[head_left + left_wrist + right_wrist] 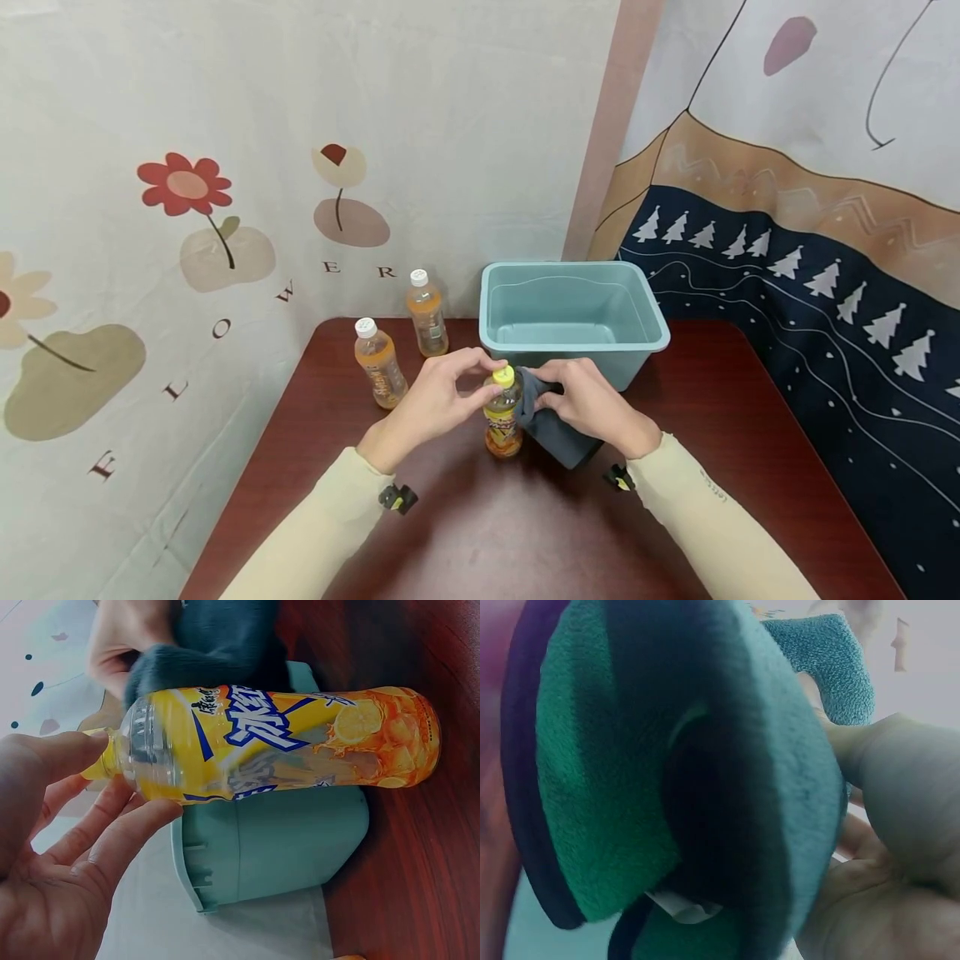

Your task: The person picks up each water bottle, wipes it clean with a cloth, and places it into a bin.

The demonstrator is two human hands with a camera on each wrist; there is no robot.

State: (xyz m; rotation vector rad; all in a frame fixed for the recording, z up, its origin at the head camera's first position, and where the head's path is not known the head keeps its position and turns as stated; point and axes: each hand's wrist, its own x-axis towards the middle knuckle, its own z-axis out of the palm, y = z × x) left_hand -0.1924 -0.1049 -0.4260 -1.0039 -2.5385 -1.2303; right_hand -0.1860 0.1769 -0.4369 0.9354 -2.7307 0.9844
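Note:
An iced tea bottle (502,421) with a yellow cap (503,377) stands upright on the table in the head view. My left hand (442,393) pinches the cap between thumb and finger; in the left wrist view the other fingers spread along the neck beside the yellow label (225,739). Bunched in my right hand (588,400) is a dark grey-blue cloth (558,433), held against the bottle's upper right side. In the right wrist view the cloth (765,780) hangs in thick folds, thumb and fingers gripping its edge.
Two white-capped bottles, one nearer (382,371) and one farther back (429,321), stand left of my left hand. Behind the hands sits a light blue-green plastic bin (573,343) at the back of the dark red table (480,542). Printed fabric (450,125) hangs behind the table.

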